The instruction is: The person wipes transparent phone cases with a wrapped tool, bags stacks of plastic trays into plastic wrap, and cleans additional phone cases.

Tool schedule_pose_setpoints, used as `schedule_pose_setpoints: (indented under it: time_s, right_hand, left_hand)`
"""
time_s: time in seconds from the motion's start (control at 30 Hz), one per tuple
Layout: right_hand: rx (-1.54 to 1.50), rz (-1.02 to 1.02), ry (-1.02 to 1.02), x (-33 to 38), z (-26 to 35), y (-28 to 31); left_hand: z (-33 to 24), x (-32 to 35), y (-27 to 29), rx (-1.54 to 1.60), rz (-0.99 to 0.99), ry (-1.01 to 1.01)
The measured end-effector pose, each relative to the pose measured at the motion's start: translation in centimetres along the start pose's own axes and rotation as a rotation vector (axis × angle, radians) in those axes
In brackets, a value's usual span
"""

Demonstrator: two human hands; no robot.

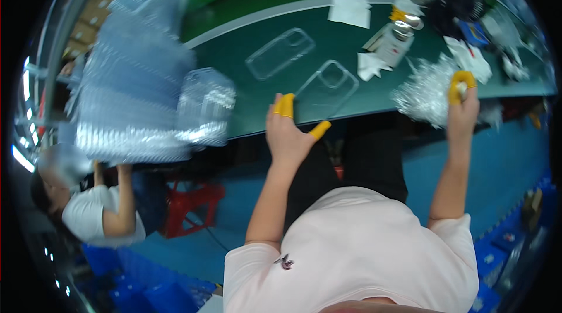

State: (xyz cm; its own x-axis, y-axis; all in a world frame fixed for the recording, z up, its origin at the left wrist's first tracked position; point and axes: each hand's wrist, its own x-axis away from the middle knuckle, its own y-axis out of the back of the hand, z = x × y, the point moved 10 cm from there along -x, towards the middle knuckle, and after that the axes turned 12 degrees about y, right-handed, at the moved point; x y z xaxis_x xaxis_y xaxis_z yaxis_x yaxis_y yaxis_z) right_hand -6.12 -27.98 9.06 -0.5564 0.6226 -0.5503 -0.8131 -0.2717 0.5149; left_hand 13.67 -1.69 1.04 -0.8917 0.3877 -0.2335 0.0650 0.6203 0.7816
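Two clear phone cases lie over the green worktop (228, 108). The nearer clear phone case (345, 95) has its lower end between the finger and thumb of my left hand (288, 137), which span its two long edges. Farther left lies the other clear phone case (280, 54), untouched. Yellow finger cots cover some fingertips of both hands. My right hand (462, 108) is closed in a pinch beside a heap of crumpled clear film (427, 93); a small whitish bit shows between the fingers, too small to name.
Tall stacks of clear plastic trays (134, 85) fill the left side, with a smaller tray stack (206, 102) beside them. White papers (349, 11) and a yellow-and-white item (401, 29) lie at the back. A co-worker (102, 210) sits at left near a red stool (190, 207).
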Motion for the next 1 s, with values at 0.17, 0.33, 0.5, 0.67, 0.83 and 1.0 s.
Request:
schedule_pose_setpoints:
  time_s: [0.17, 0.33, 0.5, 0.67, 0.83, 1.0]
  right_hand:
    - [0.454, 0.050, -0.252, -1.0, -8.2, 0.7]
    - [0.255, -0.484, 0.182, -0.4, 0.2, 5.1]
    - [-0.072, -0.455, 0.165, 1.1, -1.5, 4.0]
    - [-0.291, -0.313, 0.085, 3.0, -1.9, 1.1]
    - [-0.289, -0.293, 0.121, 4.1, -2.3, 1.0]
    - [-0.474, -0.216, 0.237, 3.1, 1.2, 0.0]
  left_hand:
    - [-0.4, -0.8, 12.2, -0.135, -0.469, -0.062]
    - [6.8, -2.9, 18.9, -0.477, -0.490, 0.250]
    - [9.1, -3.6, 17.1, -0.586, -0.301, 0.467]
    - [8.4, -3.4, 17.0, -0.633, -0.329, 0.523]
    - [3.5, -4.3, 16.5, -0.675, -0.367, 0.231]
    - [-7.5, -6.6, 5.9, -0.183, 0.157, -0.333]
